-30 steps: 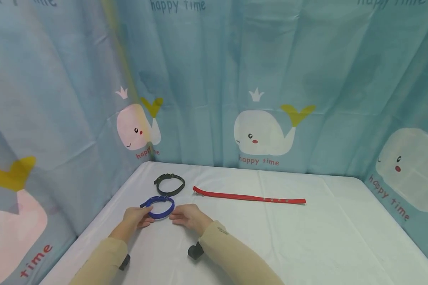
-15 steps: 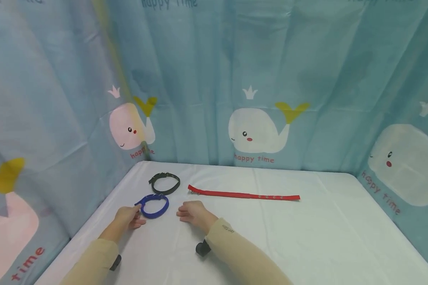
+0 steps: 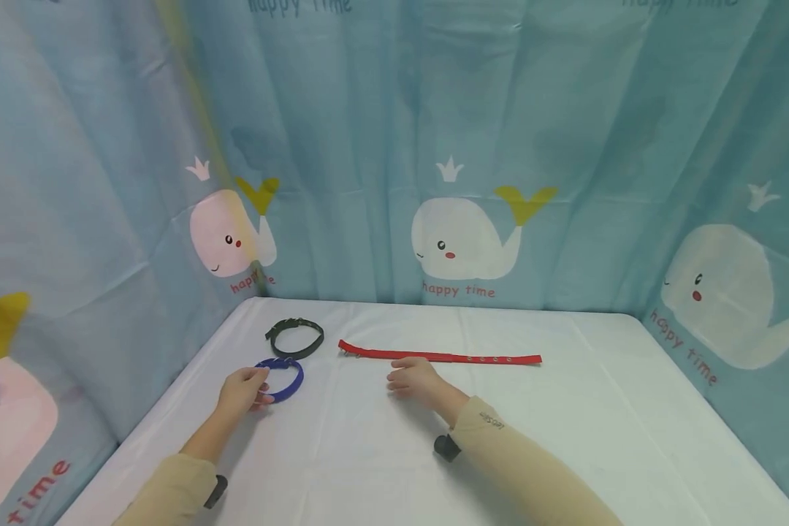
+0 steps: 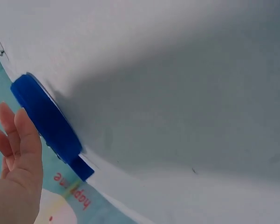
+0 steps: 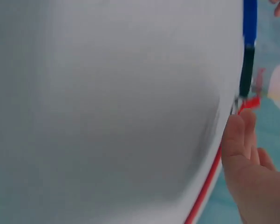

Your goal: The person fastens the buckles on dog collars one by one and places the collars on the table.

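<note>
My left hand is at the left side of a blue pet collar, buckled into a loop on the table. It covers part of the loop in the head view. The left wrist view shows relaxed, spread fingers beside the blue band, not curled round it. Just in front of a red collar, laid out nearly straight, my right hand hovers with fingers extended, holding nothing. Whether its fingertips touch the red strap cannot be told. Metal eyelets show along the red collar's right part.
Behind the blue loop lies a dark collar, also buckled into a ring. All rest on a white-covered table. Blue curtains printed with whales stand along the table's back and sides.
My right hand has moved right, from beside the blue collar to the red one. The left hand stays near the blue collar, its fingers now loosened. The head view has turned slightly right.
</note>
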Available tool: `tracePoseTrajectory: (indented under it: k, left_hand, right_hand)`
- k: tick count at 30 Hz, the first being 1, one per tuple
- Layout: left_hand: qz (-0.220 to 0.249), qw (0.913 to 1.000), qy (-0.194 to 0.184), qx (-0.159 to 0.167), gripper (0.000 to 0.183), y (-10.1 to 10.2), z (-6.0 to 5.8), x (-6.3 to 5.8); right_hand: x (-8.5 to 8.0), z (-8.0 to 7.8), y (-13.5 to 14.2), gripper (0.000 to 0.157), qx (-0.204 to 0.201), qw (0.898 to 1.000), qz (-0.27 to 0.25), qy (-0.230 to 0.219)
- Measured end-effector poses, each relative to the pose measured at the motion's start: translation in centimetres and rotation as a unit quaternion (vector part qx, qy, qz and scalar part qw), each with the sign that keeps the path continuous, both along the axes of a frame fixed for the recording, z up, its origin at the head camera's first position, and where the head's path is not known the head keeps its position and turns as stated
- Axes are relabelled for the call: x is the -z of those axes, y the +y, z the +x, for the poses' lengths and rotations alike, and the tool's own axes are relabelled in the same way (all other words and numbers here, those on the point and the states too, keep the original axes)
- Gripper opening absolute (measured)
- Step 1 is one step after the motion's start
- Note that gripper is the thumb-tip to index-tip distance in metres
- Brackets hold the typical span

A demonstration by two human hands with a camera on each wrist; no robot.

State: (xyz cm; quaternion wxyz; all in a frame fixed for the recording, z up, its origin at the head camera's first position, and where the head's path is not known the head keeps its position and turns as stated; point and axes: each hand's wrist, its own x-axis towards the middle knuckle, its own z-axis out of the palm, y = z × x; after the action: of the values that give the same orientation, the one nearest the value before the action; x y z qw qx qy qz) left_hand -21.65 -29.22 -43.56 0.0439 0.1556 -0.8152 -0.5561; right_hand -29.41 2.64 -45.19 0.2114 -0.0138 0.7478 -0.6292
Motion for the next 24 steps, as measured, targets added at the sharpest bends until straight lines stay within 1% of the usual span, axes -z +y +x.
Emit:
tracePoseTrajectory:
  k: [3,7,11,15,20,24]
  left_hand:
    - [-0.006,0.9999,0.001,0.012,0.041,0.8,-0.3,0.0]
    - [0.001,0.9996,0.007,0.027,0.041,1.9,-0.9,-0.1]
    - [0.004,0.9989,0.01,0.045,0.042,3.3,-1.8,-0.3]
    - [-0.008,0.998,0.005,0.062,0.045,4.8,-2.8,-0.4]
    - [-0.03,0.9967,-0.011,0.075,0.051,6.5,-4.4,0.1]
    - [-0.05,0.9956,-0.016,0.078,0.054,7.5,-5.9,0.8]
  right_hand:
    - [-0.4,-0.4,2.7,0.039,0.009,0.999,0.02,0.025]
    - [-1.3,-1.0,6.1,0.037,0.043,0.997,0.043,0.049]
    - [-2.1,-1.4,9.4,0.041,0.067,0.993,0.077,0.061]
    - [-2.7,-1.8,12.1,0.045,0.083,0.988,0.11,0.07]
    - [-2.5,-2.6,15.0,0.046,0.114,0.982,0.126,0.088]
    - [-1.8,-3.0,17.2,0.044,0.171,0.975,0.11,0.092]
